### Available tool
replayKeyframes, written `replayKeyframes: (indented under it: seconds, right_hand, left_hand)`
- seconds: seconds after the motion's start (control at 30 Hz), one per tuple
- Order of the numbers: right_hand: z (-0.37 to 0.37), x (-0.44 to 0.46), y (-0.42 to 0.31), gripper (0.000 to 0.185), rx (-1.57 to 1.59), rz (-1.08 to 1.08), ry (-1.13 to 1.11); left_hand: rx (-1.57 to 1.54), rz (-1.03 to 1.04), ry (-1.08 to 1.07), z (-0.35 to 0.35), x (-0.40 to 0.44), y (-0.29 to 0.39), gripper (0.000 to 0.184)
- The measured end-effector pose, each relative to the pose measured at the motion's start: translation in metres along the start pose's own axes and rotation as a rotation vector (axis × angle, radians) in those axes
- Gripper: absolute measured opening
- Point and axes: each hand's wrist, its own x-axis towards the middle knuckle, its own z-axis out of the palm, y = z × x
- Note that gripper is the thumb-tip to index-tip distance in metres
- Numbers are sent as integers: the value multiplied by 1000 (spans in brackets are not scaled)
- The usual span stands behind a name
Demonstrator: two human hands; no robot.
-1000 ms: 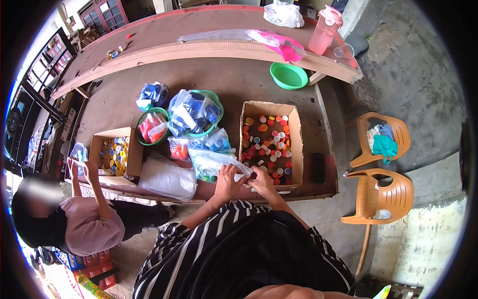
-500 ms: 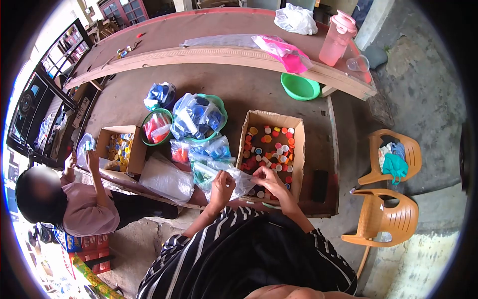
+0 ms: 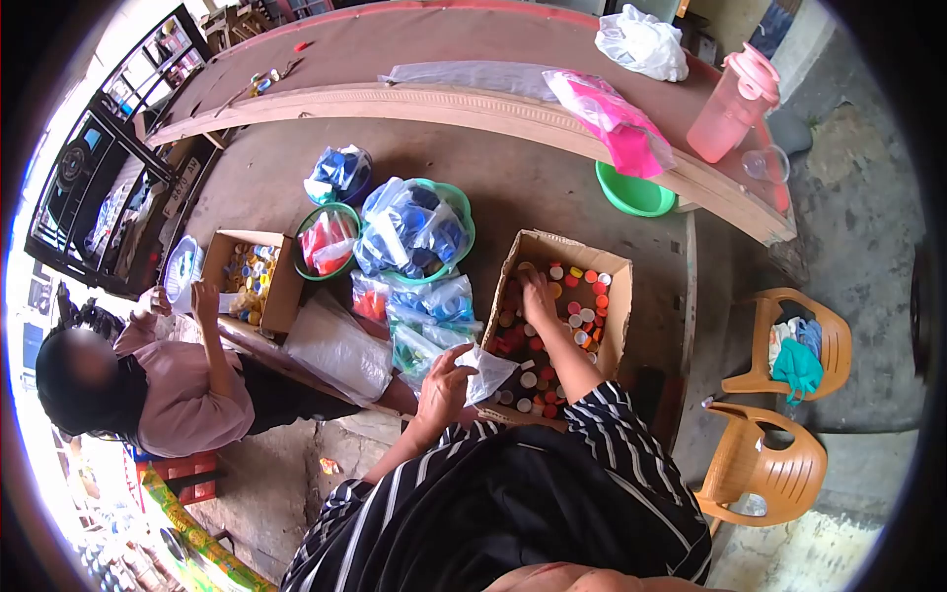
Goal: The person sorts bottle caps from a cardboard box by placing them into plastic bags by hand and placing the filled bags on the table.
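Note:
My left hand [image 3: 444,387] is closed on the edge of a clear plastic bag [image 3: 492,375], which hangs beside the near left corner of a cardboard box [image 3: 619,321]. Inside that box lie many bottle caps [image 3: 575,309] in red, orange, white and yellow. My right hand [image 3: 536,299] reaches down among the caps near the box's far left side; its fingertips are partly hidden, so a cap in them cannot be made out. Filled plastic bags [image 3: 431,321] of green, blue and red caps lie just beyond my left hand.
Basins with bagged caps [image 3: 468,219] stand further back. To the left, a co-worker [image 3: 187,395] handles a plastic bag by another box [image 3: 283,286] of caps. Flat clear bags [image 3: 338,355] lie at the table edge. A raised wooden ledge [image 3: 395,101] crosses behind; plastic chairs [image 3: 774,464] stand right.
My right hand has let go of the plastic bag and moved forward into the box of caps. My left hand keeps the bag. The view has shifted slightly.

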Motion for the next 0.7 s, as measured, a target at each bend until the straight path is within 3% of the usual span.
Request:
replayKeyframes:
  seconds: [0.1, 0.2, 0.3, 0.43, 0.6, 0.7]
  right_hand:
    - [-11, -5, -2, 23, 121, -33, 45]
    - [-26, -18, 16, 14, 44, 12, -208]
    - [-71, -33, 9, 12, 501, 336, -378]
    - [-74, -60, 39, 9, 364, 63, -132]
    - [-86, -63, 43, 15, 786, 428, -239]
    - [-88, -49, 25, 14, 664, 425, -226]
  left_hand:
    - [19, -11, 31, -4, 3, 0, 27]
    - [15, -23, 52, -2, 7, -4, 31]
    - [-12, -40, 70, 2, 13, -2, 28]
    - [-27, -170, -33, 7, 19, 1, 28]
    - [-18, -209, -79, 9, 34, 14, 34]
    - [-15, -189, -76, 5, 41, 19, 39]
